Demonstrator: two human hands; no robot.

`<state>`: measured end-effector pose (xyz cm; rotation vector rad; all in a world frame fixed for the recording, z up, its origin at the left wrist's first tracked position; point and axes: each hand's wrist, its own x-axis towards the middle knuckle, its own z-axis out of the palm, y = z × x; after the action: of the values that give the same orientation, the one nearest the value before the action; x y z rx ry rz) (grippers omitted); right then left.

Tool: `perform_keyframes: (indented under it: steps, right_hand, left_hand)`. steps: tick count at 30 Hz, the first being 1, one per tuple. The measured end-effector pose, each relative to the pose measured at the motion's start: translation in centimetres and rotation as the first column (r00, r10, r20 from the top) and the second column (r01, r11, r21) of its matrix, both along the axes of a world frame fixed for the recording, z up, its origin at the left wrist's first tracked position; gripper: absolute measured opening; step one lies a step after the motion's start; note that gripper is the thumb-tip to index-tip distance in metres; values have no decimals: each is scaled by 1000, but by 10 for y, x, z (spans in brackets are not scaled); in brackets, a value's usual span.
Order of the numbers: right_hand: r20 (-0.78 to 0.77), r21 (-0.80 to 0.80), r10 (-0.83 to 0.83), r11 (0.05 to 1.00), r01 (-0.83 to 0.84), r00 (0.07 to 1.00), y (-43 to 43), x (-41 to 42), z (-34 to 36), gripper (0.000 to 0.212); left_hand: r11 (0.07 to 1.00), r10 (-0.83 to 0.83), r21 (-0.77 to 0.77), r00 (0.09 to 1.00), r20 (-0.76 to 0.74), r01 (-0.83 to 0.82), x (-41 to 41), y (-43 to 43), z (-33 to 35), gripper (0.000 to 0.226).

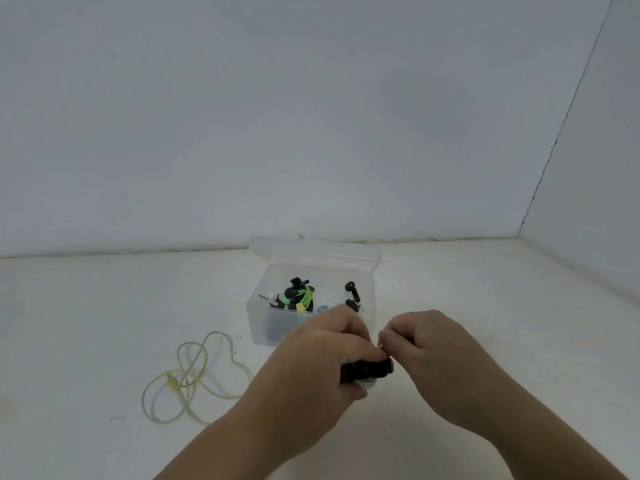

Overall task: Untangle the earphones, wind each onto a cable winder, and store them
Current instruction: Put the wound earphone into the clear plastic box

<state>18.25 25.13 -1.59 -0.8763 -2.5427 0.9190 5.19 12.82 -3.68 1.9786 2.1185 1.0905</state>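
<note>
Clear plastic box (263, 327), lid open, stands mid-table; looped pale yellow earphone cable (171, 379) sprawls left; white table (502, 306) offers passage right.

Black winder (367, 371) half under hands (313, 355)

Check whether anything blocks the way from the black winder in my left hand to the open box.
Nothing visible does. The clear box stands open just beyond the black winder, lid folded back. Wound earphones already sit inside. The loose yellow earphones lie off to the left.
</note>
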Motion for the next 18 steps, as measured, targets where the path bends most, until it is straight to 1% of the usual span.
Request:
perform_keyframes:
  steps: [2, 4, 7, 11, 15, 16, 18]
  right_hand:
    - [8, 29, 5, 1000, -6, 1000, -1, 0, 0, 38]
    - [-8, 26, -2, 1000, 2, 1000, -3, 0, 1, 34]
    - [-93, 0, -4, 1000, 4, 996, -7, 1, 3, 29]
    - [-231, 110, 21, 994, 5, 973, -22, -2, 3, 23]
    - [-273, 226, 42, 974, 22, 961, -33, -4, 2, 12]
    - [-302, 249, 47, 968, 31, 952, -34, -4, 1, 13]
    - [-356, 268, 43, 962, 58, 934, -37, -5, -2, 16]
  left_hand:
    - [1000, 25, 5, 999, -33, -25, 1, 1, -1, 37]
    - [994, 104, 31, 994, -28, -103, 2, 0, -2, 31]
    - [981, 191, 51, 980, -57, -189, 4, 0, -3, 35]
    - [972, 223, 102, 965, -135, -210, 6, 5, -7, 46]
    - [953, 279, 150, 955, -99, -263, 5, 7, -10, 50]
    - [947, 292, 169, 952, -88, -275, 3, 8, -10, 48]
    - [933, 309, 215, 948, -72, -287, 0, 8, -9, 33]
